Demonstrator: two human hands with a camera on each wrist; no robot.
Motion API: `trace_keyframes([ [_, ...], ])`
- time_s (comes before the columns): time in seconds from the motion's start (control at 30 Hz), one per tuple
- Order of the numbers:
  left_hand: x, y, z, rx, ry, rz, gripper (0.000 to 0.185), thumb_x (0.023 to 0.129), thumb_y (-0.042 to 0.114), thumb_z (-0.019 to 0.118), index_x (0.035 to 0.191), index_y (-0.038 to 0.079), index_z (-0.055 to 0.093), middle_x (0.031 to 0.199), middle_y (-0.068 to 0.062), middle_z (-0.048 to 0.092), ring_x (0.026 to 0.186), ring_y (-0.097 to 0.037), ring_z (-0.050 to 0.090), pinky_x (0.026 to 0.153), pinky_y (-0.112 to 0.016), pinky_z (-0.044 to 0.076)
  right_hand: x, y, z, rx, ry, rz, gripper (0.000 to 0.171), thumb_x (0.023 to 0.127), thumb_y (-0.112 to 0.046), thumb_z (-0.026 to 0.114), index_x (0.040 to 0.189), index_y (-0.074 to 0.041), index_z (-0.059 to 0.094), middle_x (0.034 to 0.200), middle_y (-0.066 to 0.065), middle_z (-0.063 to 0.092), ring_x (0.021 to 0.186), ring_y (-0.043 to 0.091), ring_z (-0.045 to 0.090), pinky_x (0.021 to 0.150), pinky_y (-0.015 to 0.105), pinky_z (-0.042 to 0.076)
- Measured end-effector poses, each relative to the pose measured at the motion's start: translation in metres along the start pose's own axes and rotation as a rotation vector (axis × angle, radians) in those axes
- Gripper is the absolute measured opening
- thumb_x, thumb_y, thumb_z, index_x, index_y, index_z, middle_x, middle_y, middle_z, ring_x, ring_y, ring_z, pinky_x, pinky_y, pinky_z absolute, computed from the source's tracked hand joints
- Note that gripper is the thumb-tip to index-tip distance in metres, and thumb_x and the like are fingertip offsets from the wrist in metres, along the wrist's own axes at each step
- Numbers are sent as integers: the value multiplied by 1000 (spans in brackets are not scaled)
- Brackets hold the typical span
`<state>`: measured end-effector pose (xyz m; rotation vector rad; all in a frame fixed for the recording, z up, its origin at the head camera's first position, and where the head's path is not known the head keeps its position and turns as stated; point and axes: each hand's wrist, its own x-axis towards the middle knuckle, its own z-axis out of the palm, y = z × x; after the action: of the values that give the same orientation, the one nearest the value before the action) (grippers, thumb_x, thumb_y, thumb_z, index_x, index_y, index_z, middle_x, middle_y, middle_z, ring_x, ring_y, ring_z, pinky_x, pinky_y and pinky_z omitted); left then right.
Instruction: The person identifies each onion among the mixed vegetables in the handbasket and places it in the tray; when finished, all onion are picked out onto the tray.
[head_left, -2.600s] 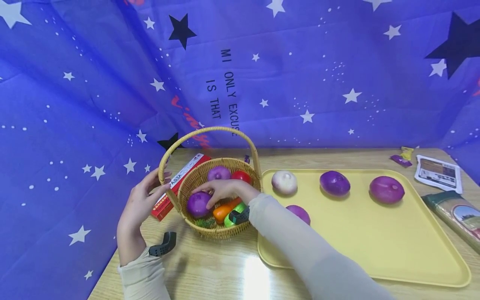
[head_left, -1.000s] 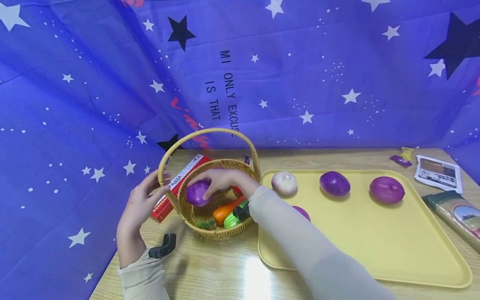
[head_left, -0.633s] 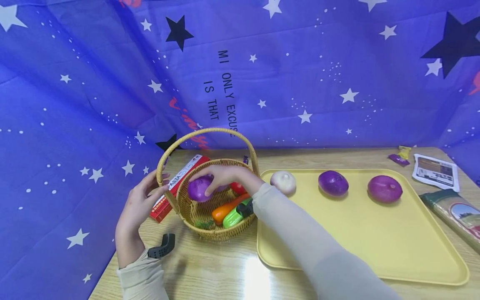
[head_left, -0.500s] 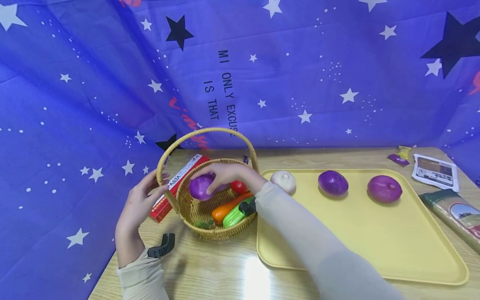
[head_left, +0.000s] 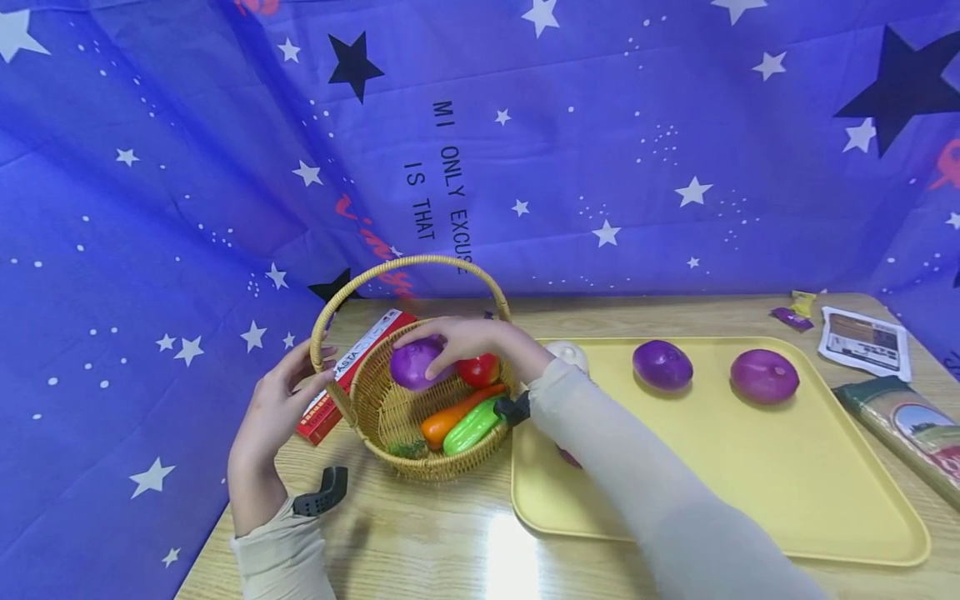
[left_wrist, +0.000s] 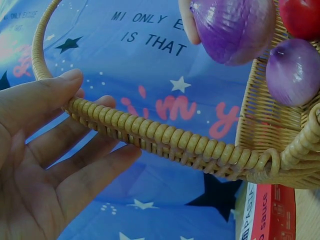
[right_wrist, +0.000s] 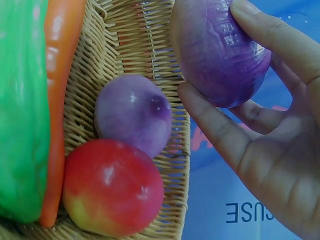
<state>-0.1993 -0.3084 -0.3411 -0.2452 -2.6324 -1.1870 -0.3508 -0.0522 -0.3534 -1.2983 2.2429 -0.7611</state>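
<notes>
Nearest me: bare table edge (head_left: 450, 550), with a small black clip (head_left: 322, 493) lying by my left wrist.

Left hand (head_left: 273, 417) sits at the left side of the basket (head_left: 375, 408). Fingers are straight and relaxed, and the fingertips (left_wrist: 107, 102) and thumb rest against the woven handle (left_wrist: 165, 140). That is contact only, not a closed grip.

Right hand (head_left: 468, 340) reaches over the basket and holds a purple onion (head_left: 415, 362), lifted clear above the basket's inside, up by the far rim. Thumb and fingers (right_wrist: 280, 37) curl round it. The right wrist view shows the onion (right_wrist: 217, 55) wrapped by the hand, with nothing under it.

Inside the basket, below it: a second, paler purple onion (right_wrist: 132, 115) against the wall, a red tomato (right_wrist: 112, 187) touching it, then an orange carrot (head_left: 453, 417) and a green vegetable (head_left: 471, 429) side by side.

Just right of the basket is a yellow tray (head_left: 750, 500). It carries a white onion (head_left: 570, 354), partly behind my arm, then two purple onions (head_left: 662, 365) (head_left: 763, 377) along the far side, well apart from each other.

Behind the basket on the left lies a red sauce box (head_left: 352, 367). At the far right edge sit a few packets (head_left: 862, 342). A blue starred cloth (head_left: 600, 167) hangs behind everything.
</notes>
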Motion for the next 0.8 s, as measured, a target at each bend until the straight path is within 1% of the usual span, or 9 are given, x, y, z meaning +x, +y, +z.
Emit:
trace_keyframes([
  [0.17,0,0,0,-6,1,0,48,94,19,57,140,23,44,128,-6,61,115,-15,58,90,-5,42,-6,3,-4,-3,21,-4,62,82,-28,73,138,-35,46,147,4,41,129,24,43,105,40,42],
  [0.33,0,0,0,-1,0,-4,48,95,18,57,140,24,43,128,-6,61,116,-17,58,90,-4,42,-15,3,-6,-12,33,8,64,81,-32,74,138,-36,46,149,5,39,131,26,40,106,43,41],
  [0.5,0,1,0,1,-3,1,48,95,19,57,140,25,43,128,-6,61,115,-15,58,90,-4,43,-24,1,-9,-49,43,-39,64,81,-32,74,138,-33,46,145,3,44,130,23,42,107,40,40],
  [0.6,0,1,0,-3,-2,4,48,95,21,57,140,25,43,128,-6,61,115,-13,58,90,-5,43,-31,-2,-11,-51,50,-63,64,81,-30,74,139,-31,47,144,3,45,130,23,42,109,42,38],
  [0.67,0,0,0,-5,-1,5,48,95,22,56,141,25,43,129,-7,61,115,-15,58,89,-5,43,-36,-4,-13,-47,54,-74,64,81,-28,74,139,-30,47,144,4,45,130,24,41,109,44,37],
  [0.8,-1,0,0,-7,-3,2,48,95,23,56,141,26,42,129,-7,60,116,-21,58,90,-6,44,-45,-7,-16,-54,55,-80,65,80,-29,74,139,-30,47,143,3,46,129,23,42,107,42,39],
])
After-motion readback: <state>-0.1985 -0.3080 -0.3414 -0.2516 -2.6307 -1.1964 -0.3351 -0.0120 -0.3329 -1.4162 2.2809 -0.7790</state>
